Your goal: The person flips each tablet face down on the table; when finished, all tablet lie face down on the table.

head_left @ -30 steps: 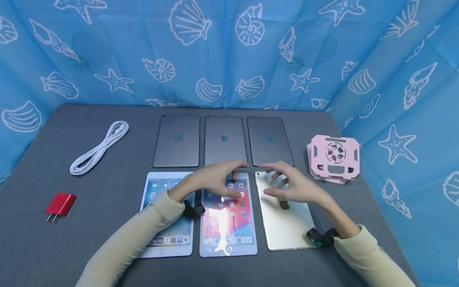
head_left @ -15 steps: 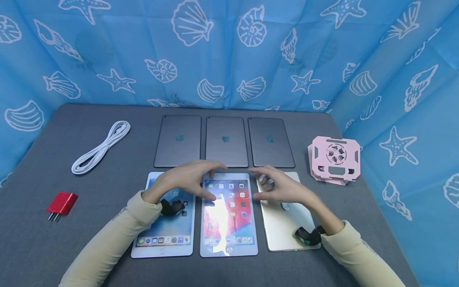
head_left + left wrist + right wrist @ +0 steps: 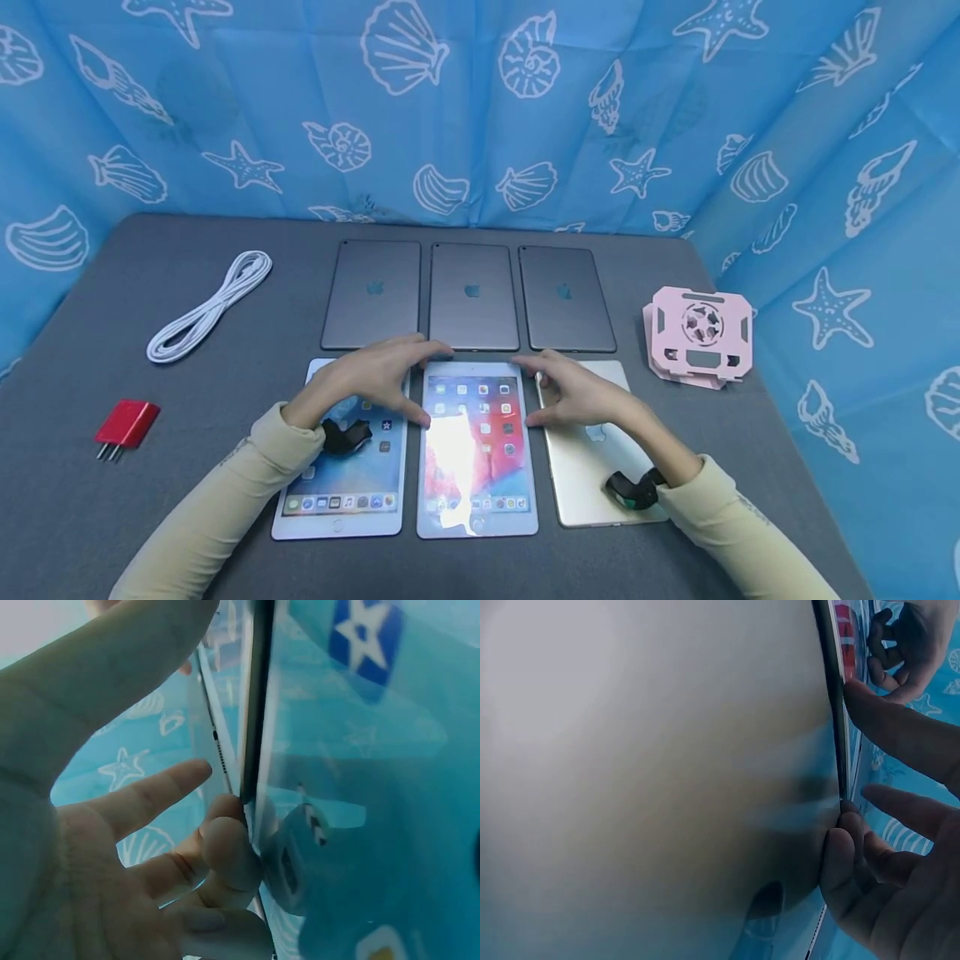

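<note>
Between my two hands lies the middle tablet [image 3: 480, 467], its lit screen facing up and showing rows of icons. My left hand [image 3: 367, 373] hovers over the upper part of the left lit tablet [image 3: 345, 487], thumb tip at the middle tablet's left edge and fingers near its upper left corner. Over the gold-backed tablet [image 3: 592, 479], which lies face down, my right hand [image 3: 581, 393] has its thumb tip at the middle tablet's right edge and its fingers near the upper right corner. Both hands are loosely bent. In the wrist views, fingertips reach down beside the outer tablets' edges.
Three dark grey tablets [image 3: 472, 296] lie face down in a row behind. A coiled white cable [image 3: 210, 308] and a red plug adapter [image 3: 127, 423] are at the left. A pink folding stand [image 3: 701, 333] lies at the right. Blue shell-patterned curtains [image 3: 480, 108] border the table.
My left hand has moved left, off the middle tablet's screen to its left edge. My right hand has shifted left to the right edge. The tablets stay in place.
</note>
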Demonstrator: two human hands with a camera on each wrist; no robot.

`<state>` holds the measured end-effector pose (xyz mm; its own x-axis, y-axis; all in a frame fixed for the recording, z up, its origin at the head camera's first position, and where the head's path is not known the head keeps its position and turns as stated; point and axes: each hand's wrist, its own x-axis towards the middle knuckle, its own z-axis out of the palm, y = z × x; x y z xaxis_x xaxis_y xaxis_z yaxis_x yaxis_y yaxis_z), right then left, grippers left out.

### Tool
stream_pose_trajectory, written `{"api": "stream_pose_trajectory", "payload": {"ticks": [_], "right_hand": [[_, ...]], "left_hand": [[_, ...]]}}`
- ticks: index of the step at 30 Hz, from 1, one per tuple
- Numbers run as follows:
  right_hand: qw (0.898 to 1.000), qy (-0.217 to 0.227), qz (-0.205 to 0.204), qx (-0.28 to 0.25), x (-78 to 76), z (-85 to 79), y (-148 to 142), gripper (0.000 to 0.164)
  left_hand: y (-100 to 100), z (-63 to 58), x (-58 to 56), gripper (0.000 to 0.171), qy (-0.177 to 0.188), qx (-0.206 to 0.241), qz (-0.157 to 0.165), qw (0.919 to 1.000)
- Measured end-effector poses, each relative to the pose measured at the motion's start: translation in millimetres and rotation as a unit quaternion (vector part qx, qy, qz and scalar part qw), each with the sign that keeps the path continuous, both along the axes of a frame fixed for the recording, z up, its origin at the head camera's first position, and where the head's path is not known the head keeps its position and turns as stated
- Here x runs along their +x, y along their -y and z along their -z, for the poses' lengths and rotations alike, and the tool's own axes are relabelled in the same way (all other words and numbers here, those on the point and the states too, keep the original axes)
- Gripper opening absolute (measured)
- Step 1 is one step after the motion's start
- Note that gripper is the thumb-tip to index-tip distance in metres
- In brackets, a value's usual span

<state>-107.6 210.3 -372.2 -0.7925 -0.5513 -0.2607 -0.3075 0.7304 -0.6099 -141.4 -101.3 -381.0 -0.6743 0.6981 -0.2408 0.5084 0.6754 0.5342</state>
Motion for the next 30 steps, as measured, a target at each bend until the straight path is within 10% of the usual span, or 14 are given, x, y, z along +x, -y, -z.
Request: {"api": "stream_pose_trajectory", "payload": {"ticks": [19, 30], "right_hand": [[0.998, 0.011, -0.005, 0.066, -9.8, -0.6, 9, 0.098], [1.000, 0.011, -0.006, 0.019, -17.1, 4.1, 8, 0.089]], "left_hand": [[-4, 2.5, 7.3, 0.115, -0.016, -0.041, -0.007, 0.9990], [-14, 1.9, 14.8, 0.107, -0.039, -0.071, -0.042, 0.9958]]}}
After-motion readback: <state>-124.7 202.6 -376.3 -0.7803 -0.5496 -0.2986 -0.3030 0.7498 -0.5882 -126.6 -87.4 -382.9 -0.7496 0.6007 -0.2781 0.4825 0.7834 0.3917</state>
